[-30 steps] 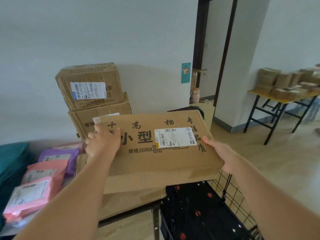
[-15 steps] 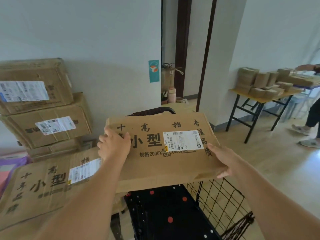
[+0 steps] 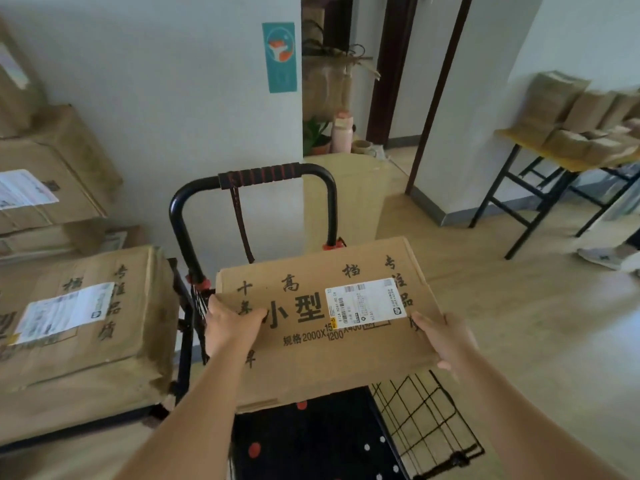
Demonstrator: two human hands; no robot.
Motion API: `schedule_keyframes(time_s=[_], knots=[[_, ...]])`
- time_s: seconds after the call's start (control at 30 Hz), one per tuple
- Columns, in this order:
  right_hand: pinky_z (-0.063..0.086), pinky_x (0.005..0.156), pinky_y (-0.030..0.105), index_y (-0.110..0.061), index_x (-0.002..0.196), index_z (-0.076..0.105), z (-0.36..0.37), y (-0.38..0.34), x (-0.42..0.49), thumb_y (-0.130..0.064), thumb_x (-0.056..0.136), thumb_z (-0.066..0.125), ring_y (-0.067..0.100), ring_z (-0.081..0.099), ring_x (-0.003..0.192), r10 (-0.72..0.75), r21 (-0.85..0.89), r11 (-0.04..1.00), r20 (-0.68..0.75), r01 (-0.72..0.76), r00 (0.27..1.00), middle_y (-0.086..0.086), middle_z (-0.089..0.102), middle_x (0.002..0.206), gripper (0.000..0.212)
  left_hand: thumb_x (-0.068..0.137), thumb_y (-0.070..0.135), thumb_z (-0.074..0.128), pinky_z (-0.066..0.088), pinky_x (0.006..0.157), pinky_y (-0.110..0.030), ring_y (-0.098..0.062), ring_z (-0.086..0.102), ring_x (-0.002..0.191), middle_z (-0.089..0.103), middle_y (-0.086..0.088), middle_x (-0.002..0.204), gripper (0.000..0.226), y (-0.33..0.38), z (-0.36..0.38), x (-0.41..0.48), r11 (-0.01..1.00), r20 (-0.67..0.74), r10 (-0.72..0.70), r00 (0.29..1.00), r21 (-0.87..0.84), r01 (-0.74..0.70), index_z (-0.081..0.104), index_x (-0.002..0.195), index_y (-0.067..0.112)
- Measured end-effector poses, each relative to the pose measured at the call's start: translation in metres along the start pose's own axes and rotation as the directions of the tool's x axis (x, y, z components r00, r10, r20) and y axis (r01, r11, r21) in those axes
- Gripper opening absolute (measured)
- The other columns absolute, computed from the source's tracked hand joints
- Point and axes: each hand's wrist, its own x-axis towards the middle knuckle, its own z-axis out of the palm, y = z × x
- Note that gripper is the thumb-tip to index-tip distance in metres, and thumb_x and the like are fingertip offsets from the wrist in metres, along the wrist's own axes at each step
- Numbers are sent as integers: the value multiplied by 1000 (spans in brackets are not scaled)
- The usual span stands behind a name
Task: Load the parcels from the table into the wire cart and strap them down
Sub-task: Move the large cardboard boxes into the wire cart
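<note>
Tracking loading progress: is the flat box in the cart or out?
Out: the left hand and right hand hold the flat box above the wire cart.

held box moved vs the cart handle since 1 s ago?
Yes. The held box has dropped: its far edge met the cart handle before, and now lies well below it, over the wire cart.

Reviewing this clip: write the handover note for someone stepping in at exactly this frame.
Left hand and right hand each grip a side edge of the flat parcel.
It hangs over the wire cart, not yet set down; nothing visibly loaded.
Left: lower it in, load the second parcel and the stacked boxes behind it, then strap with the cord on the handle.
</note>
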Motion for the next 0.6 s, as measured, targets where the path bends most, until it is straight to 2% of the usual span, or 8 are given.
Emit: schedule_keyframes(time_s=[0.13,0.37,0.47,0.6], knots=[[58,81,47,-15,111,60,32,22,15,-44,89,64,25,62,88,63,-58,996,33,-61,997,1,64,94,36,66,37,84,40,105,-57,-36,41,132,37,-11,147,113,-23,18,21,996,42,-89,995,32,88,14,153,19],[57,80,45,-8,116,56,80,43,39,-35,92,60,27,63,88,91,-273,959,50,-74,995,9,65,96,37,61,35,90,43,101,-58,-37,39,132,33,-13,145,131,-66,48,48,986,109,-114,987,131,100,-4,153,37],[53,65,34,-8,112,54,98,46,56,-27,92,57,23,62,78,98,-376,925,86,-59,991,7,63,91,28,60,34,91,46,99,-57,-38,44,128,33,-16,145,134,-84,61,58,969,98,-197,975,174,178,-6,153,35],[37,48,23,-11,91,62,122,47,75,-12,83,56,18,55,55,164,-443,891,110,-99,980,4,66,70,10,63,38,89,48,95,-57,-41,46,124,30,-19,146,136,-99,83,71,952,103,-265,959,184,243,-12,153,34]])
